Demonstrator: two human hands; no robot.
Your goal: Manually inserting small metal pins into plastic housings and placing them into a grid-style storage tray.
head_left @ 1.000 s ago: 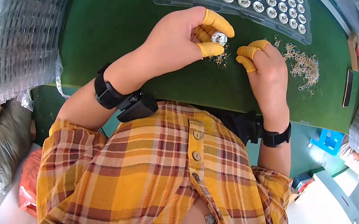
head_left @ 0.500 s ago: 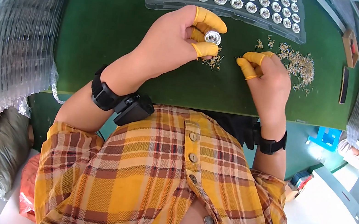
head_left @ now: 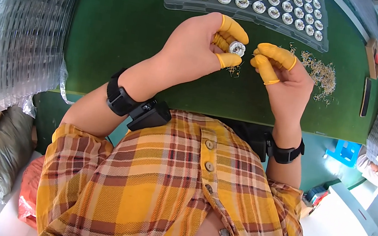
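My left hand [head_left: 187,44] is closed, pinching a small round silvery-white part [head_left: 237,49] between thumb and fingers, its patterned face turned up. Yellow finger cots cover the gripping fingers. Just to the right, my right hand [head_left: 292,82] is closed too, thumb and fingertips pressed together in yellow finger cots. Its fingertips sit close beside the round part, a narrow gap apart. Whatever they pinch is too small to make out. A few tiny wire-like metal pieces [head_left: 236,71] lie on the green table beneath my left thumb, partly hidden by it.
A clear plastic tray [head_left: 179,3] with rows of similar round parts lies beyond my hands. A heap of tiny metal pieces [head_left: 322,77] lies right of my right hand. Stacked clear trays [head_left: 26,30] stand at the left; a wooden box [head_left: 373,58] is at the far right.
My right hand has come up and leftward, closer to the round part. My left hand keeps its hold on that part and has shifted slightly. The whole view has shifted a little.
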